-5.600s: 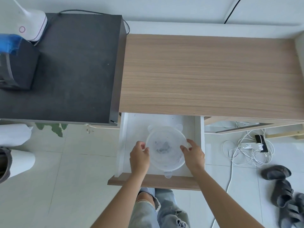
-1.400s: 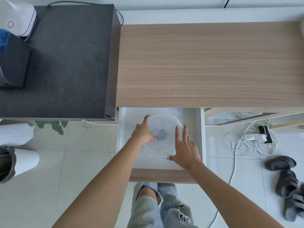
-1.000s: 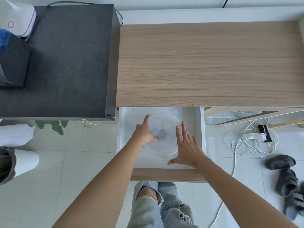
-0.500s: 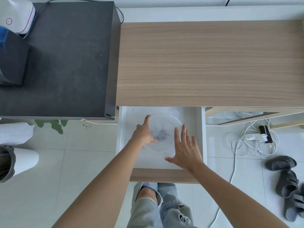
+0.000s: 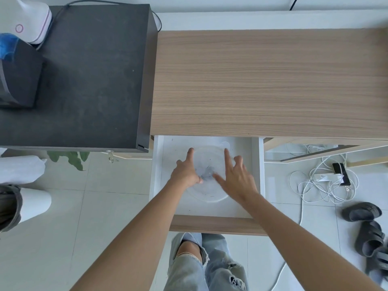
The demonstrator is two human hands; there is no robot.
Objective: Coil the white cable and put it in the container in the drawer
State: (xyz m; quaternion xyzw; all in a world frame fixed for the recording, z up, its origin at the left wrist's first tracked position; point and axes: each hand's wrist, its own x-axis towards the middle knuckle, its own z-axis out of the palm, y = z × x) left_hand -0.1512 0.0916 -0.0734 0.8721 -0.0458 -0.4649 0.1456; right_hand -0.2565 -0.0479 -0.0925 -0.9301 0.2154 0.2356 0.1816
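Observation:
A round translucent container (image 5: 210,193) with its lid on sits in the open white drawer (image 5: 157,164) under the wooden desk. A greyish bundle (image 5: 206,171) shows dimly through the lid; I cannot tell what it is. My left hand (image 5: 185,171) lies on the lid's left part, index finger along the far rim and thumb near the centre. My right hand (image 5: 236,178) lies flat on the lid's right part with its fingers spread. Neither hand grips anything.
The wooden desk top (image 5: 268,80) overhangs the drawer's back. A black cabinet (image 5: 84,80) stands to the left, with a white lamp base (image 5: 31,19) on it. On the floor to the right lie tangled white cables (image 5: 323,187), a phone (image 5: 341,171) and sandals (image 5: 363,213).
My right hand has slid from the container's near right edge up onto the lid. My left hand has shifted a little toward the lid's centre. The container has stayed in place.

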